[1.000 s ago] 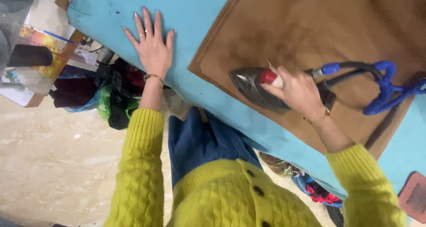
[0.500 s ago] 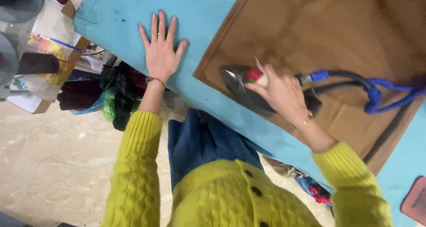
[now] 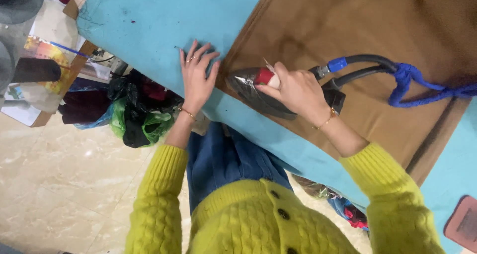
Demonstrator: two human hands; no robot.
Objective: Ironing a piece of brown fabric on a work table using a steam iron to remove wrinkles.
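Note:
My right hand grips the handle of a dark steam iron with a red knob, its point resting near the left edge of a brown cloth. The brown cloth lies spread on a turquoise table cover. My left hand lies flat, fingers spread, on the turquoise cover just left of the brown cloth's edge and next to the iron's tip. A black hose with a blue fitting runs from the iron's back to the right, tied with blue cord.
Under the table's edge sit black and green plastic bags of cloth. A small side surface with papers and a dark object stands at the left. A reddish pad lies at the lower right. Beige tiled floor lies below.
The iron and my right hand have slid left toward the brown cloth's edge. My left hand has come closer to the iron, now right by the cloth's edge.

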